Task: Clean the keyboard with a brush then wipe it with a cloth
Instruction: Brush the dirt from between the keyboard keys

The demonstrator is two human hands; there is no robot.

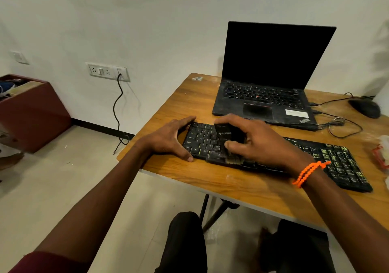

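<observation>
My right hand point(261, 144) gripped the brush point(228, 140) on the keyboard point(336, 163), whose left end my left hand point(170, 140) clasped. An open laptop point(265, 96) stood just behind, a mouse point(365, 107) beside it. All sat on a wooden desk point(242, 186) by a white wall point(147, 20).

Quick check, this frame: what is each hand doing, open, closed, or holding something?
Left hand: grips the left end of the keyboard, steadying it.
Right hand: holds the brush, bristles down on the keys.
</observation>
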